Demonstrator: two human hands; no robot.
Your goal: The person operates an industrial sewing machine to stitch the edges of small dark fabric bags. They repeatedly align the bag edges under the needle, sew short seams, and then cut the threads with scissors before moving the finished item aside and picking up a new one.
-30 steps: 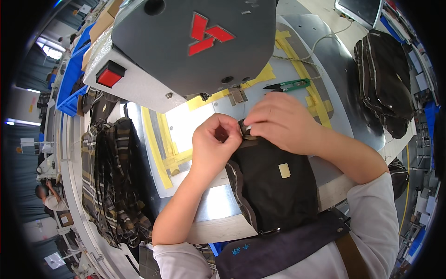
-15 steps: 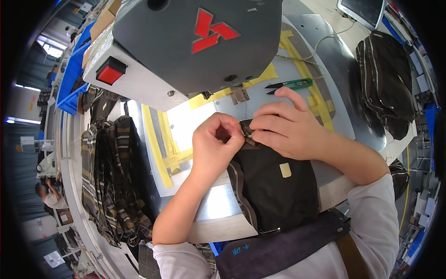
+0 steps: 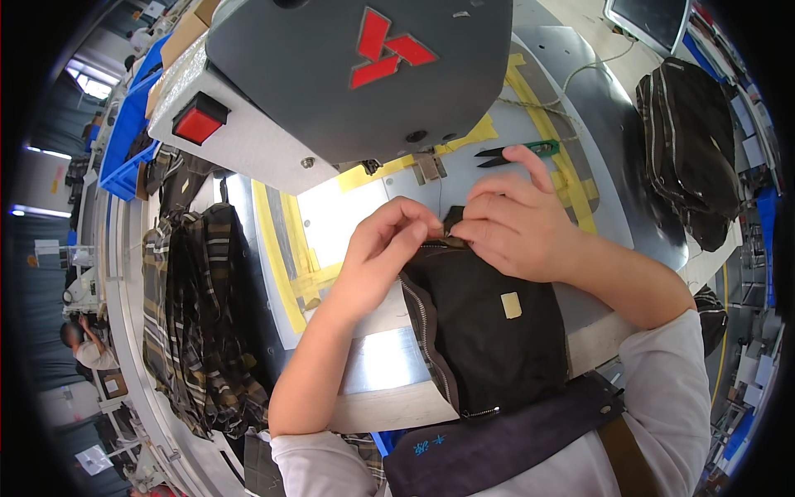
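Note:
A black fabric pouch (image 3: 480,356) with a metal zipper (image 3: 426,327) down its left edge lies before me, its lower end against my lap. A small pale yellow patch (image 3: 511,306) sticks to its face. At the pouch's top edge, my left hand (image 3: 377,253) pinches the cloth between thumb and forefinger. My right hand (image 3: 526,228) is closed on a small dark fold just beside it, its forefinger raised. Both hands are just below the needle area of a grey sewing machine head (image 3: 306,91). Green-handled thread snips (image 3: 534,150) lie beyond my right hand.
Plaid fabric pieces (image 3: 195,323) hang in a heap at the left. Several dark zippered pouches (image 3: 687,157) are stacked at the right. Yellow tape (image 3: 280,257) marks the machine's plate. A blue bin (image 3: 120,166) stands at the far left, near a red switch (image 3: 199,118).
My left fingers have shifted slightly and straightened along the pouch's top edge, uncovering a dark tab of cloth. My right hand has moved a little right, still pinching the fold.

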